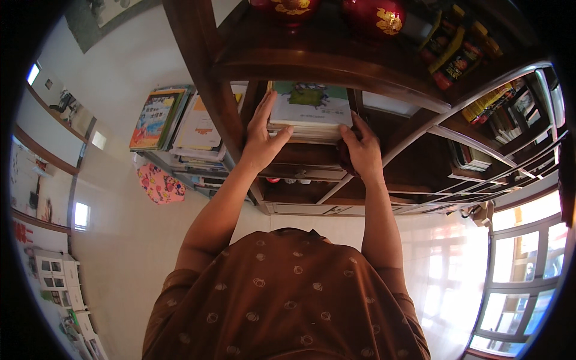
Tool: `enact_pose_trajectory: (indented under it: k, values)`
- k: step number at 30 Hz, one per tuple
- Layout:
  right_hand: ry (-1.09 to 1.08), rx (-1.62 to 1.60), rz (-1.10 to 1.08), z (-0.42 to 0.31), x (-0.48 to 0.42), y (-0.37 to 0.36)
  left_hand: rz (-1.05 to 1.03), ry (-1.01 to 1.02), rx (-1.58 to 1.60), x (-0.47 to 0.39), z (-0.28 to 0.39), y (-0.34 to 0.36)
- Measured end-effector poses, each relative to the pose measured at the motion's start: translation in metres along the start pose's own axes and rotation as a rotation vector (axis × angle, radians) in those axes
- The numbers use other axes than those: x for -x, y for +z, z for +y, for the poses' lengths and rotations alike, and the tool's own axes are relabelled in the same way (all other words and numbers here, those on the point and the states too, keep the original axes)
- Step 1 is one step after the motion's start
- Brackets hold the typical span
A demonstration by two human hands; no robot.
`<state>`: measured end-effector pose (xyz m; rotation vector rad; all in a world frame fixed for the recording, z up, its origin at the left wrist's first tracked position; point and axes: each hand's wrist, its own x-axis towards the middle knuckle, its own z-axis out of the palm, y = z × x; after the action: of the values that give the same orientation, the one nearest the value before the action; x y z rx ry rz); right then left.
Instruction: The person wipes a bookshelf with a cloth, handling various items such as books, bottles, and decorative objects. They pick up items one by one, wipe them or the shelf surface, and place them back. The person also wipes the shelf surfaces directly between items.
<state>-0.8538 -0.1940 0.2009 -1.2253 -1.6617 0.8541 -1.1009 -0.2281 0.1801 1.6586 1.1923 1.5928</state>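
A stack of books lies in a compartment of the dark wooden shelf unit, with a white and green illustrated cover on top. My left hand presses against the stack's left side, its thumb at the near corner. Against the right side rests my right hand, thumb on the near right corner. Something dark red, perhaps a cloth, shows beneath my right hand; whether I hold it is unclear. The far end of the stack is hidden under the upper shelf board.
Red vases with gold decoration stand on the shelf above. Yellow and black packages are at upper right. Left of the unit, a low rack holds picture books and papers, with a pink patterned bag hanging beside it.
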Motion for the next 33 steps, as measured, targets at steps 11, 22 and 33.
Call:
enact_pose_trajectory:
  k: [11,22,33]
  values:
    - [0.054,0.023,-0.032,-0.005,-0.003,-0.003,0.029,0.081,-0.152,-0.001,0.001,0.001]
    - [0.089,-0.001,-0.041,-0.015,0.000,-0.003,0.071,0.116,-0.166,-0.001,-0.006,0.001]
    - [-0.097,0.003,0.201,-0.005,0.021,-0.001,0.151,0.386,-0.508,0.007,0.017,0.006]
